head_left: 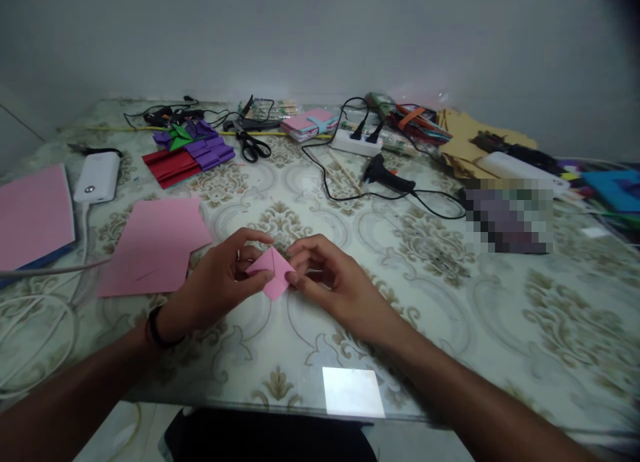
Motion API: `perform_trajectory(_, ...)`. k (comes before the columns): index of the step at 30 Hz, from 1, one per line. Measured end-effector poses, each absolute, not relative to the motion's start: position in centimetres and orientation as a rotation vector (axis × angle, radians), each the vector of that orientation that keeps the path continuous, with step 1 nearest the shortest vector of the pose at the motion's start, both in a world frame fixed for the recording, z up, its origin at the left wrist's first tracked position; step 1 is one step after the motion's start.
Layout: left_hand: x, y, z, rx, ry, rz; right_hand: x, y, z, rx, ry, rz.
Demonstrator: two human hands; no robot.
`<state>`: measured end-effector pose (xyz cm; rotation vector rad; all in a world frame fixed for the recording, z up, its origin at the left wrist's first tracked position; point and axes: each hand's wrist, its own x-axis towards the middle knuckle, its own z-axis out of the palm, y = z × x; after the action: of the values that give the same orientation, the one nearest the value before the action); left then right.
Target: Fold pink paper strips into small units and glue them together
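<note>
A small folded piece of pink paper (275, 287) is held up over the table between my two hands, with one corner pointing away from me and a crease down from that corner. My left hand (233, 265) pinches its left side, thumb lying across the front face. On the right side, my right hand (327, 272) grips the edge between thumb and fingers. Left of my hands lies a larger cut sheet of pink paper (155, 242), partly behind my left wrist.
Behind my hands are black scissors (254, 147), folded red and purple paper (193, 152), a glue gun (390, 177) with its cord, and a white power strip (356, 142). A white power bank (98, 177) with a cable and a pink paper stack (33, 215) lie left.
</note>
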<state>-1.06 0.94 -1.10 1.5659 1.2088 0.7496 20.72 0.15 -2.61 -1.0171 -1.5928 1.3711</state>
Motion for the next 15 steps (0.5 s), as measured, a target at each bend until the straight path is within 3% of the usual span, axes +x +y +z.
perform_trajectory(4, -1.0, 1.1, -0.8, 1.528, 1.176, 0.865, 20.9, 0.3, -2.6, -1.000, -1.739, 1.301)
perform_trajectory(15, -1.3, 0.9, 0.4, 1.578, 1.021, 0.712, 21.7, 0.7, -1.7, -0.966, -1.787, 1.317)
